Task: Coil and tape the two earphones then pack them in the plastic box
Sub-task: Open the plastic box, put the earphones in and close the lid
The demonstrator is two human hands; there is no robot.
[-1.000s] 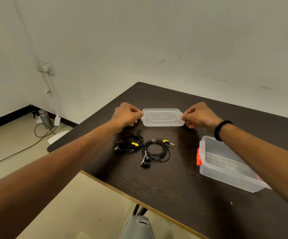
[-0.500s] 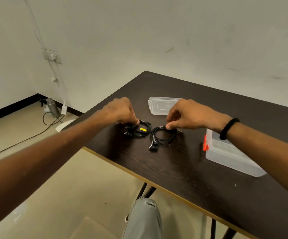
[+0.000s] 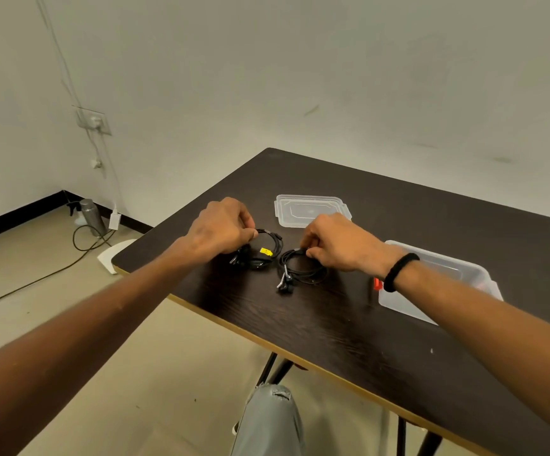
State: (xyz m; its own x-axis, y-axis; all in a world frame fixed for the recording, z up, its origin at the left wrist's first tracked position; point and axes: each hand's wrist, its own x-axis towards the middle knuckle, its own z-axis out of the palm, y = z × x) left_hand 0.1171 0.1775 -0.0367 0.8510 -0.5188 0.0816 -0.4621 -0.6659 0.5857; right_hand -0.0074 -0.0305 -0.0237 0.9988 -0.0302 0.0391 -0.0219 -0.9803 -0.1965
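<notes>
Pinching coiled earphones, left hand [image 3: 221,233] and right hand [image 3: 336,245] work on a dark table [image 3: 332,324]; pale wall [image 3: 267,77] behind.

I'm looking at a dark wood-grain table [image 3: 332,324] standing against a pale wall [image 3: 300,77]; a wall socket [image 3: 93,121] is feeding a black cable [image 3: 79,240] trailing over the beige floor [image 3: 135,373] beside a metal bottle [image 3: 92,216]

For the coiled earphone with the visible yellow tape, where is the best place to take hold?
Probably the far arc of the left earphone coil, pinched from above, as the left hand does. The coil lies flat on the table, so bunched strands lift together; earbuds dangle at the near-left.
</notes>
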